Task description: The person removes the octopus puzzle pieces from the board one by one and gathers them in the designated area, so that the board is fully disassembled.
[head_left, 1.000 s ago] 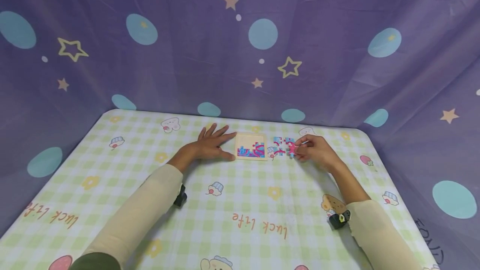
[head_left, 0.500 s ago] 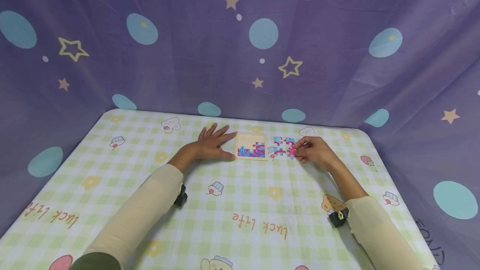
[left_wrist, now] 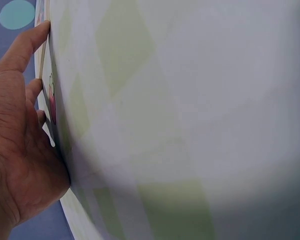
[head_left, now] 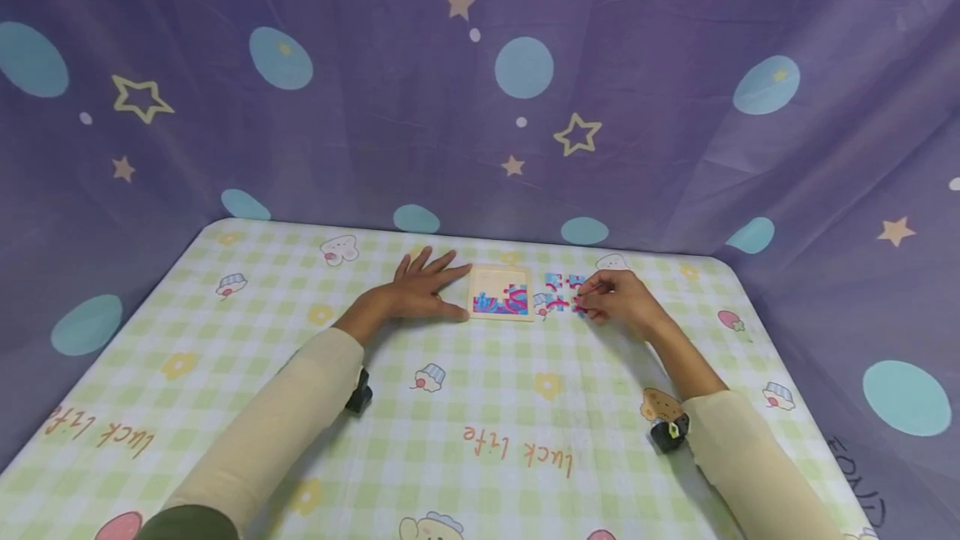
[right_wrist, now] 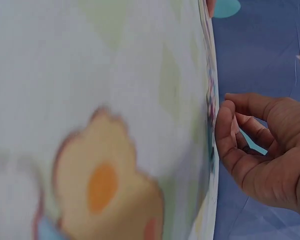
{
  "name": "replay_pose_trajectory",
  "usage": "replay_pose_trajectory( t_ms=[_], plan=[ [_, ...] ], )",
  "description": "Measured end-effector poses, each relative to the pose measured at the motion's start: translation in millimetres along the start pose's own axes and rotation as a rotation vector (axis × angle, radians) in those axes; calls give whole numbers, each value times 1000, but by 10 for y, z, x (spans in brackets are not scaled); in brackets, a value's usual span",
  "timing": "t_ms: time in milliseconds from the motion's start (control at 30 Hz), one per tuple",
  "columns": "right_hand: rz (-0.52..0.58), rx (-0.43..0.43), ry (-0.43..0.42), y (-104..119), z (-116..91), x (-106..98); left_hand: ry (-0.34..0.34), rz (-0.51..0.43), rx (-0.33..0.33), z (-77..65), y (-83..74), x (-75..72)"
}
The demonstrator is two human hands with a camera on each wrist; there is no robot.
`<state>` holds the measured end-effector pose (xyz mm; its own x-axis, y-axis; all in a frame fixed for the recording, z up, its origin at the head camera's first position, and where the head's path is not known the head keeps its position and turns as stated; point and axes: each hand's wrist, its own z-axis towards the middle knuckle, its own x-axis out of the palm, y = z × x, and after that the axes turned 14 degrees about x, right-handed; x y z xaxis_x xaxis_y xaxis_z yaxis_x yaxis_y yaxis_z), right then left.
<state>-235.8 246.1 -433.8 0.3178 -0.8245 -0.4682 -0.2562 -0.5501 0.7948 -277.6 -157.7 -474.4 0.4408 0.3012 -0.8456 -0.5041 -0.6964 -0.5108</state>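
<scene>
A small square wooden puzzle tray [head_left: 498, 276] lies near the far side of the table, with blue, pink and purple pieces fitted along its front and right. My left hand [head_left: 420, 290] has its fingers spread, with thumb and index fingertips at the tray's left side. Right of the tray lie several loose jigsaw pieces [head_left: 555, 303]. My right hand [head_left: 618, 298] is over the rightmost ones, its fingertips covering part of a pink piece [head_left: 577, 304]. In the right wrist view, the thumb and curled index finger [right_wrist: 225, 127] come together close to the pieces; I cannot tell whether they grip one.
The table wears a green-and-white checked cloth [head_left: 480, 382] with printed flowers, cupcakes and lettering. A purple curtain [head_left: 420, 132] with stars and circles rises behind the far edge and along both sides. Black wrist cameras [head_left: 667, 433] sit at both cuffs.
My right hand has shifted slightly left, so its fingers now cover more of the pink piece. The left hand and tray have stayed put.
</scene>
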Motion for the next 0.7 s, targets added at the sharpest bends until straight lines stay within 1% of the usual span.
replay_pose_trajectory(
  t_ms=[200, 467, 533, 700],
  plan=[
    [-11, -30, -1, 111, 28, 121, 3, 3, 0, -5, -2, 9],
    [-2, -69, 44, 269, 87, 329, 0, -7, 0, -15, 13, 13],
    [-9, -76, 39, 303, 118, 384, -1, -6, 4, -16, 12, 11],
    [-27, -71, 45, 379, 177, 498, -5, -15, 7, -31, -30, -12]
  ],
)
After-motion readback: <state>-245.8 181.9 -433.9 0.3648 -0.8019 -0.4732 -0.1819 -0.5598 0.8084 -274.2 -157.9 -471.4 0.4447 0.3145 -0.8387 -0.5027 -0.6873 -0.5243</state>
